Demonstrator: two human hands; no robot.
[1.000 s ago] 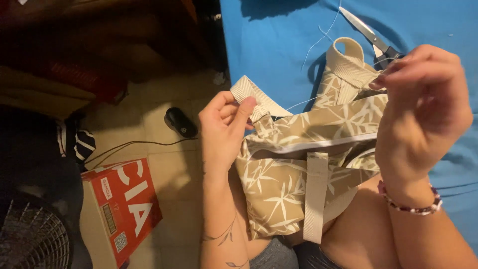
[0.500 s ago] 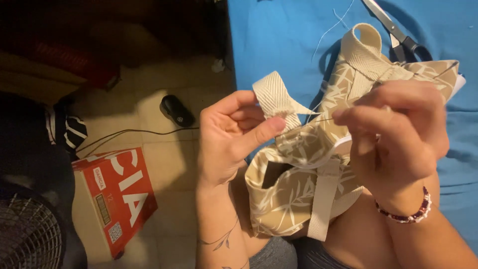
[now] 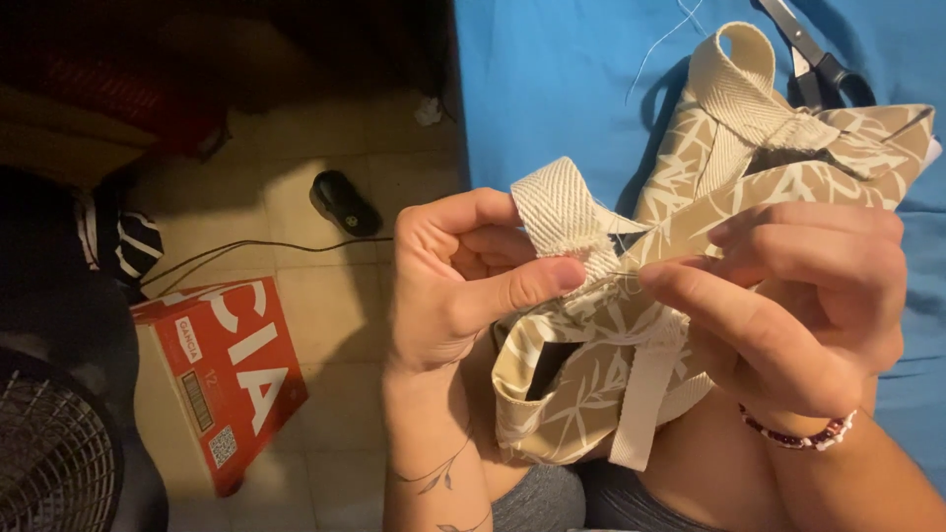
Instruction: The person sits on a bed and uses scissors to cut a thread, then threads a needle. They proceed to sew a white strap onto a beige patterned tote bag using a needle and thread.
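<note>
A beige leaf-print fabric bag (image 3: 591, 384) with cream webbing straps lies on my lap and against the blue bed. My left hand (image 3: 463, 286) pinches the end of one cream webbing strap (image 3: 562, 212) against the bag's edge, thumb on top. My right hand (image 3: 798, 305) pinches the fabric right beside it, fingertips almost touching my left thumb; a thin needle or thread may be between the fingers, too small to tell. A white thread (image 3: 655, 49) trails up over the blue sheet. Scissors (image 3: 813, 59) lie on the bed at the top right, behind the bag.
A red cardboard box (image 3: 227, 379) lies on the tiled floor at left, next to a black fan grille (image 3: 49, 463). A small black object (image 3: 345, 202) and a black cable (image 3: 266, 246) lie on the floor. The blue bed (image 3: 572, 89) fills the upper right.
Both hands have come together over the bag. My right hand dropped from a raised position to the strap end, and my left hand shifted its pinch onto the strap.
</note>
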